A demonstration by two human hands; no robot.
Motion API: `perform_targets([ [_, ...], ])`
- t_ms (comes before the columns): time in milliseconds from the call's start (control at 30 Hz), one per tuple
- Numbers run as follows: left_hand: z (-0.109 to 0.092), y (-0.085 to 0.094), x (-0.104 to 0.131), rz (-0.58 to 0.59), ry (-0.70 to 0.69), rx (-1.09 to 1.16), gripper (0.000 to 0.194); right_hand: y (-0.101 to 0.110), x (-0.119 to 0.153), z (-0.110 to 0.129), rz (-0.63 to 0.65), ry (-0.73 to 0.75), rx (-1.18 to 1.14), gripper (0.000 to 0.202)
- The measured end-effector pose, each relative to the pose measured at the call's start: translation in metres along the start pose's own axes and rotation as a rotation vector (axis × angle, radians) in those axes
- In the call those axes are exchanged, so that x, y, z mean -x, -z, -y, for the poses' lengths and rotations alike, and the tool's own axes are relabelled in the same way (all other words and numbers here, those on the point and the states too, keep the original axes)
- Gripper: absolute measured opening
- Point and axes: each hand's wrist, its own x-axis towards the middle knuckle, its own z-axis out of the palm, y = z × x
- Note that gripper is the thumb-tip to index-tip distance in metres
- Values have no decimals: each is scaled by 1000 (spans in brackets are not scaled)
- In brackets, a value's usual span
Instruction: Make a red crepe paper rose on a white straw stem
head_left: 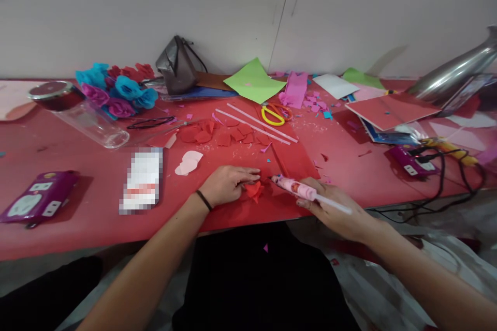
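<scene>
My right hand (330, 207) is wrapped round a pink glue gun (293, 186), with a pale glue stick (333, 204) jutting from its back end. The gun's nozzle points left, a little way from a small red paper flower (254, 191). At the table's front edge, my left hand (224, 185) pinches that flower; its fingertips partly hide it. Beyond both hands lie red paper pieces (233, 136) and two loose glue sticks (256, 125). Yellow-and-orange scissors (273, 115) rest behind these sticks.
Paper flowers (128, 90), a clear bottle (103, 126) and a grey pouch (176, 67) stand at back left. A phone-shaped blurred item (142, 181) and purple power strip (41, 196) lie left. Another power strip (413, 160) with cables and a metal flask (454, 59) are right.
</scene>
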Motion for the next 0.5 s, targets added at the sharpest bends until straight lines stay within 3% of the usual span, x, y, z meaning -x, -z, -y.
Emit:
perform_targets([
  [267, 1, -1, 1, -11, -19, 7, 56, -2, 10, -9, -55, 108, 154, 17],
  [500, 2, -3, 1, -13, -11, 19, 57, -3, 0, -4, 66, 189, 260, 13],
])
